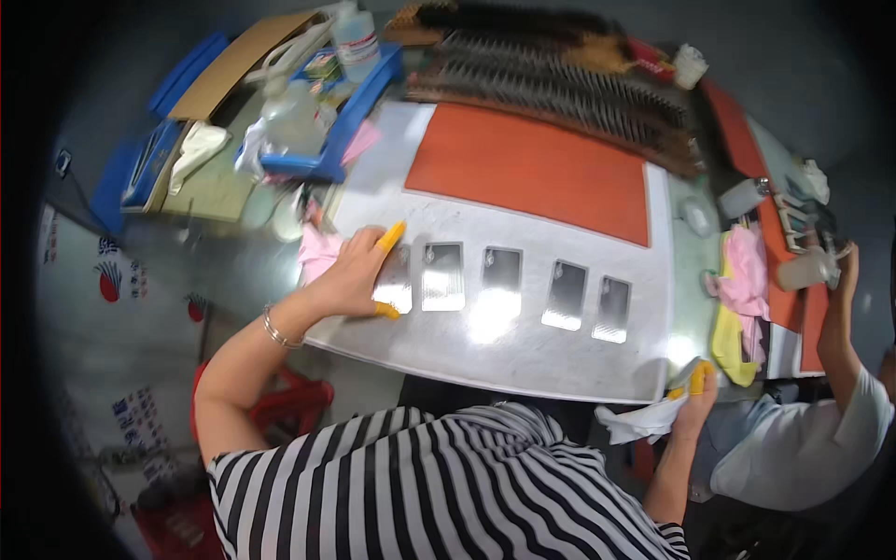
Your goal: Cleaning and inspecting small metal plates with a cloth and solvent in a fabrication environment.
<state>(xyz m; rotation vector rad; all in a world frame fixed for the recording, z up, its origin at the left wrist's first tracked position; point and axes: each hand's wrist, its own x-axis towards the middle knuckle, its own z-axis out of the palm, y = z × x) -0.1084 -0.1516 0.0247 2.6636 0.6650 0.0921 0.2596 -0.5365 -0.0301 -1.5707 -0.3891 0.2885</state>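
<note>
Several thin, dark, glossy rectangular panels, among them a middle panel (501,271), lie in a row on a light grey mat (579,369). My left hand (350,275), with yellow finger covers on thumb and index finger, spans the leftmost panel (399,285). The thumb is by its lower edge, and the index fingertip points past its upper edge. The fingers are spread apart. Off the mat's right front corner, my right hand (693,403), also with yellow finger covers, is closed on a white cloth (639,422). Something greyish shows at its fingers, too blurred to name.
An orange-red sheet (532,168) covers the mat's far part, with slotted racks (560,84) behind it. A blue tray (322,159) with bottles stands at far left. Pink cloth (744,275) and yellow cloth (730,350) lie at right, near a co-worker's arm (840,322).
</note>
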